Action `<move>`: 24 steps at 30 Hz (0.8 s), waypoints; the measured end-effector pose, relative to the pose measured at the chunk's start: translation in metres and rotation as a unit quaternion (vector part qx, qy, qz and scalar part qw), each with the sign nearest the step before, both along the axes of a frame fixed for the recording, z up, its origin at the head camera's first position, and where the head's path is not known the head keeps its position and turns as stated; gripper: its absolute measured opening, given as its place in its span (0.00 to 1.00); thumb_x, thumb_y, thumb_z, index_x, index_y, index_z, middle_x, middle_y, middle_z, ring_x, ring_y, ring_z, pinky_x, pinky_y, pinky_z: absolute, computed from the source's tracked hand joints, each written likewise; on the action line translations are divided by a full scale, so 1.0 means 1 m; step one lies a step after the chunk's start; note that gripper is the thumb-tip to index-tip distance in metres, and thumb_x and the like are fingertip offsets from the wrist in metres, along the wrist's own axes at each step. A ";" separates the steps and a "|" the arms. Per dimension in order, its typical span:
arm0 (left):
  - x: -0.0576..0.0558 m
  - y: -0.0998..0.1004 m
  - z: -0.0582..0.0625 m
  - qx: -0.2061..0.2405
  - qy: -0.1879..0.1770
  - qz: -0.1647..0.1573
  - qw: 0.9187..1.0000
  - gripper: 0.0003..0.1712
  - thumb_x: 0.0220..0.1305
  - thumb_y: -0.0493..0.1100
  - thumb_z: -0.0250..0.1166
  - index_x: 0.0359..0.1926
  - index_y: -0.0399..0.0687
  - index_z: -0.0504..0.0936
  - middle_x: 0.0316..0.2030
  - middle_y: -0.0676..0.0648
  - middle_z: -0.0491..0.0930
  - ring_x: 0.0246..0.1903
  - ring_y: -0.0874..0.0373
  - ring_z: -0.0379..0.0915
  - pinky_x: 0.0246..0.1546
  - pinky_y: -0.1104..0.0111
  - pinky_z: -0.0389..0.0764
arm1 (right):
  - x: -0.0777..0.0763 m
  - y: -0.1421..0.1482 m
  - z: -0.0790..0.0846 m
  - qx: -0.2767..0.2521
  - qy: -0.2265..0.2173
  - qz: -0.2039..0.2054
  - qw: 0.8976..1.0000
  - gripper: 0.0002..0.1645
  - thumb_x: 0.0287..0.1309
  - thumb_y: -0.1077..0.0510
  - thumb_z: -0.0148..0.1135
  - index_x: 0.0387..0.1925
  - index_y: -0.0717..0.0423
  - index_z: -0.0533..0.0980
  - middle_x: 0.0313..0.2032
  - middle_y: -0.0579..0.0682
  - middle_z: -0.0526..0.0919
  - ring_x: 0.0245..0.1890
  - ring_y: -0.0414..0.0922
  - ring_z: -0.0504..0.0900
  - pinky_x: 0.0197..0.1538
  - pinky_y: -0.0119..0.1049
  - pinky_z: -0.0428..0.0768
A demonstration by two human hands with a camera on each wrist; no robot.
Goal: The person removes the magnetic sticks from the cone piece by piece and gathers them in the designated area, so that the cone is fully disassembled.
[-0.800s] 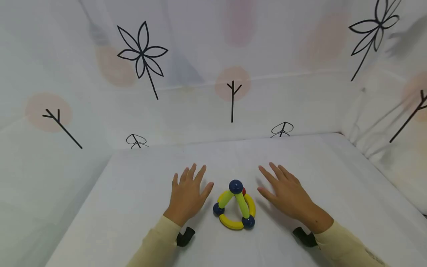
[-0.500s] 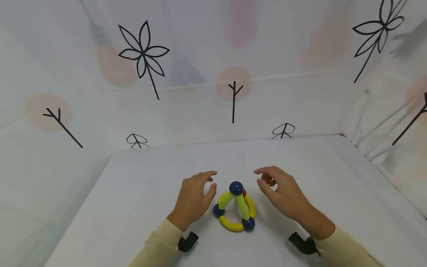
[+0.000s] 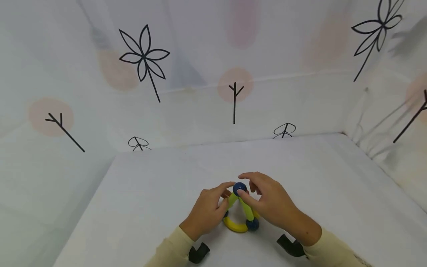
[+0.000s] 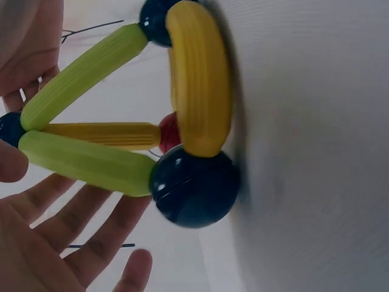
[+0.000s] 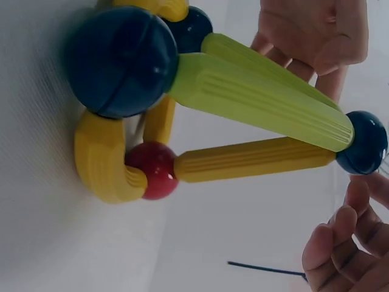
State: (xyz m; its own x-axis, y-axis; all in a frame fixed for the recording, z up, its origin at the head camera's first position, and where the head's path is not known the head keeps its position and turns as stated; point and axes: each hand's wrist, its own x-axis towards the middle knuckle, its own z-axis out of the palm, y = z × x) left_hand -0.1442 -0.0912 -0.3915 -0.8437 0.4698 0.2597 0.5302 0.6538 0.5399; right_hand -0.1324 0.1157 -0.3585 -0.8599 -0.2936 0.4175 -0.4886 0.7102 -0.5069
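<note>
A magnetic ball-and-rod frame (image 3: 235, 226) stands on the white tabletop. Yellow curved rods, blue balls and a red ball (image 5: 153, 170) form its base; green rods (image 4: 85, 165) and a straight yellow rod (image 5: 258, 159) rise to a blue top ball (image 3: 239, 188). My left hand (image 3: 208, 207) is around its left side, fingers spread behind a green rod and thumb in front. On the other side, my right hand (image 3: 271, 200) has its thumb overlapping the top ball and its index finger just above. Several right fingertips (image 5: 331, 234) lie close under that ball, loosely bent.
The white tabletop (image 3: 160, 178) runs back to a pale cloth backdrop (image 3: 197, 111) printed with line-drawn plants. Cloth also hangs at both sides. Dark wrist-worn pieces (image 3: 199, 253) jut from beneath both sleeves, close above the table.
Both hands have moved inward from either side of the frame to around its upper part. Their spread fingers have bent. The frame stays about where it was.
</note>
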 end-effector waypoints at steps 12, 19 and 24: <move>0.003 0.010 -0.011 0.084 -0.167 -0.076 0.979 0.31 0.75 0.56 0.54 0.72 0.54 0.62 0.36 0.56 0.76 0.33 0.68 0.71 0.36 0.75 0.75 | -0.003 0.003 -0.008 -0.043 -0.041 0.066 0.996 0.21 0.59 0.50 0.71 0.52 0.50 0.79 0.27 0.35 0.75 0.27 0.37 0.73 0.31 0.27 0.74; 0.005 0.016 -0.017 0.153 -0.190 -0.057 0.968 0.30 0.74 0.57 0.56 0.73 0.57 0.63 0.45 0.52 0.80 0.38 0.66 0.74 0.41 0.73 0.78 | -0.005 0.005 -0.012 -0.073 -0.057 0.103 0.990 0.22 0.63 0.49 0.68 0.55 0.51 0.78 0.26 0.35 0.74 0.25 0.32 0.71 0.29 0.27 0.75; 0.007 0.018 -0.019 0.170 -0.189 -0.032 0.967 0.30 0.74 0.58 0.56 0.71 0.57 0.67 0.44 0.52 0.80 0.38 0.65 0.73 0.40 0.73 0.77 | -0.007 0.006 -0.014 -0.081 -0.068 0.126 0.986 0.22 0.65 0.48 0.65 0.57 0.52 0.77 0.26 0.36 0.75 0.25 0.31 0.71 0.29 0.28 0.75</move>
State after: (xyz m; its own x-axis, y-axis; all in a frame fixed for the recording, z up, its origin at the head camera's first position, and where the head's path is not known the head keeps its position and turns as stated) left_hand -0.1375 -0.0735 -0.4102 -0.8809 0.4652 0.0876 0.2867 0.3770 0.8807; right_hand -0.1398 0.1214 -0.3721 -0.8199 -0.4439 0.3615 -0.5582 0.4797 -0.6770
